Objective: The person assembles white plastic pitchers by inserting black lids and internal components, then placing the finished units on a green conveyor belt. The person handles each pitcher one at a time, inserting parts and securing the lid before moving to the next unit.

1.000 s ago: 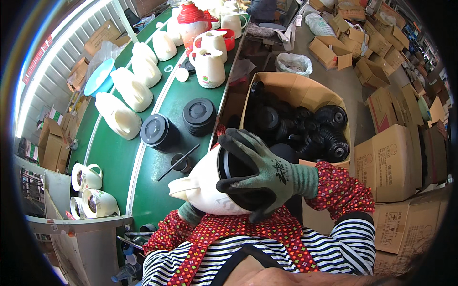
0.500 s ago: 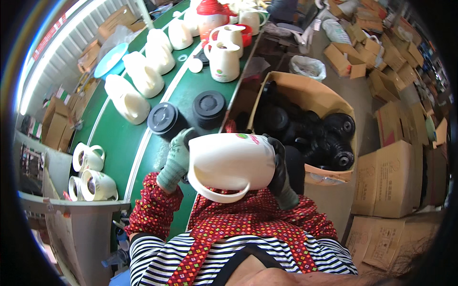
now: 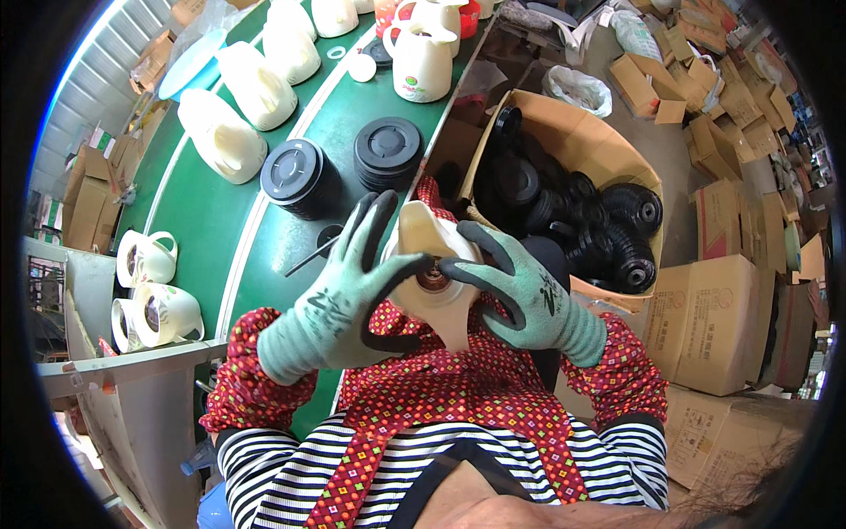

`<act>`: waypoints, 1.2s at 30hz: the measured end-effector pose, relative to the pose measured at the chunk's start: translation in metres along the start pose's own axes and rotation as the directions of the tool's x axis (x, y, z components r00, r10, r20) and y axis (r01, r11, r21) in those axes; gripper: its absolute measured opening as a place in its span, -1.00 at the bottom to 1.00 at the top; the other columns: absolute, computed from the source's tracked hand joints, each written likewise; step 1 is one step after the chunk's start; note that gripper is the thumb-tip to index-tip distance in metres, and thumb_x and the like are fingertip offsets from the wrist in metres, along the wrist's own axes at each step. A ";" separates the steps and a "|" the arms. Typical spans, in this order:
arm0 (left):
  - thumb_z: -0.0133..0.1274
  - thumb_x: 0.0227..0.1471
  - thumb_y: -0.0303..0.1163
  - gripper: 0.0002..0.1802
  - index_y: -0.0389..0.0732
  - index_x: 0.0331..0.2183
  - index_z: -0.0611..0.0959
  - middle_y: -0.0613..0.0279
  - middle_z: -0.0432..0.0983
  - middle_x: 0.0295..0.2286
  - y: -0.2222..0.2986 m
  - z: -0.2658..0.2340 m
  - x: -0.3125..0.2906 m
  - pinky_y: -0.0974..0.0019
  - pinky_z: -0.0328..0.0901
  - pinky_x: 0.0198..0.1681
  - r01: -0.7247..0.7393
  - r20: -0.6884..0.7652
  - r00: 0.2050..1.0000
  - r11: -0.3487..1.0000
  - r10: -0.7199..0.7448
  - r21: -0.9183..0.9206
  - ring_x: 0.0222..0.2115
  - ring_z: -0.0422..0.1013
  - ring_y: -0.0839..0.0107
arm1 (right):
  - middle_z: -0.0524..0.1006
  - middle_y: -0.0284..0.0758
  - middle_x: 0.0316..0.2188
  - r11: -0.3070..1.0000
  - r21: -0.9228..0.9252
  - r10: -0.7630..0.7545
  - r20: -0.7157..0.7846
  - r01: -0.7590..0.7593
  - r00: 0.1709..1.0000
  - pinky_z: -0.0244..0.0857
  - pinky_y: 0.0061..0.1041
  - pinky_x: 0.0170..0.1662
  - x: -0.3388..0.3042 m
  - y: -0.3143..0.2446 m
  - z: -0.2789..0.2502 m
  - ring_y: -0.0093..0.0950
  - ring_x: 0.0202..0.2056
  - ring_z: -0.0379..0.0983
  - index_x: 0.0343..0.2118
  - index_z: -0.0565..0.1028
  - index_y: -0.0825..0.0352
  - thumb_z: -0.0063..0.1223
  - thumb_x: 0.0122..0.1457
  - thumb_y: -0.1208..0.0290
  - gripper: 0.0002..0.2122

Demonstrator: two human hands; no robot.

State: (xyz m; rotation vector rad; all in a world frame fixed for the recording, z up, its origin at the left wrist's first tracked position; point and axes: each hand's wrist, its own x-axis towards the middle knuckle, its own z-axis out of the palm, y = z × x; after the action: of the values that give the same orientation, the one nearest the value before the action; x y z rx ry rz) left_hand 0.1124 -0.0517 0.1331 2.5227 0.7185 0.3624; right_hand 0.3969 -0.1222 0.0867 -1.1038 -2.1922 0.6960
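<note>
Both grips are clamped on one cream plastic jug body (image 3: pixel 434 273) at the centre of the frame, held close to the chest above the red patterned apron. The left hand (image 3: pixel 339 304) wraps the jug's left flank with fingers spread up and over it; the right hand (image 3: pixel 520 295) cups the right flank, its dark fingertips reaching in toward a small round brownish fitting (image 3: pixel 432 280) in the middle of the jug. The jug's long axis runs up and down the frame, a pointed end toward the lower edge, and it sits squarely between the two hands, neither clearly nearer.

At upper right an open brown carton (image 3: pixel 608 159) holds many black round caps. On the green tabletop (image 3: pixel 203 220) at upper left stand two stacks of black lids (image 3: pixel 339 167), with more cream jugs lying beyond. Plain brown cardboard boxes crowd the right edge; their dark markings are too small to make out.
</note>
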 end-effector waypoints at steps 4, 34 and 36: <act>0.60 -0.48 -0.13 0.05 0.08 0.17 0.56 -0.46 -0.21 0.38 -0.011 0.044 -0.004 -0.42 -0.10 0.39 0.042 -0.041 0.998 0.995 -0.038 0.095 0.40 -0.26 -0.52 | 0.15 0.12 0.37 0.986 -0.168 0.018 0.113 0.001 0.993 0.09 0.03 0.36 0.008 -0.012 -0.009 0.15 0.32 0.16 0.30 0.43 0.06 0.37 -0.06 0.34 -0.25; 0.44 -0.07 -0.06 0.40 -0.06 0.49 -0.19 -0.02 0.03 0.42 -0.048 0.065 -0.044 -0.03 0.02 0.42 -0.188 -0.253 0.923 0.234 -0.289 -0.954 0.39 0.08 0.06 | 0.10 -0.20 0.47 0.549 0.834 0.462 -0.348 0.045 0.816 -0.11 -0.32 0.48 -0.034 0.031 0.059 -0.32 0.44 0.05 0.51 -0.05 0.32 -0.04 0.45 0.12 -0.28; 0.21 0.13 0.22 0.26 -0.05 0.49 -0.19 -0.03 -0.03 0.43 -0.042 0.058 -0.052 -0.06 -0.09 0.46 -0.229 -0.224 0.973 -0.148 -0.051 -0.962 0.43 -0.02 0.01 | 0.15 -0.19 0.44 0.568 0.818 0.464 -0.412 0.094 0.784 -0.06 -0.30 0.46 -0.032 0.022 0.043 -0.34 0.42 0.07 0.48 0.02 0.36 0.00 0.43 0.18 -0.31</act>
State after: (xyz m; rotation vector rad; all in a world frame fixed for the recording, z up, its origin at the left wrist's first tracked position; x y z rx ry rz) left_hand 0.0737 -0.0712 0.0557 0.8903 0.0609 0.8234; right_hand 0.3944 -0.1453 0.0340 -0.8724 -0.9711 1.1163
